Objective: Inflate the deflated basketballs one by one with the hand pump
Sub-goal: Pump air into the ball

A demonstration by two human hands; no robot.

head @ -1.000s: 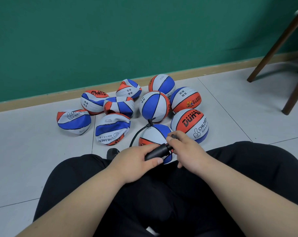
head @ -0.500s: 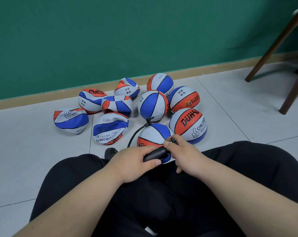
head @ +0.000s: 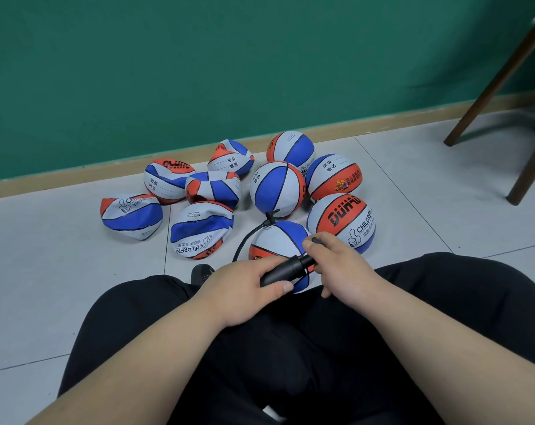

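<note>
The person is sitting on the tiled floor [head: 413, 185] with legs in black trousers [head: 290, 348] spread, and both hands are meeting over the lap. The left hand [head: 244, 289] is wrapping its grip closed around the black barrel of the hand pump [head: 283, 271], thumb lying along the near side. The right hand [head: 336, 265] is closing its grip on the pump's handle end, just beside the left, with the barrel showing between the two.

A black hose [head: 251, 234] is curving from the pump up to the valve of a rounded ball [head: 277, 188] in the middle of the pile. A nearer ball [head: 278, 240] is lying directly behind the pump, partly hidden by both hands. To the right, three more balls are looking full, among them one marked CHILDREN [head: 341, 222]. To the left, five collapsed balls are lying crumpled, the closest [head: 200, 230] near the left hand.
</note>
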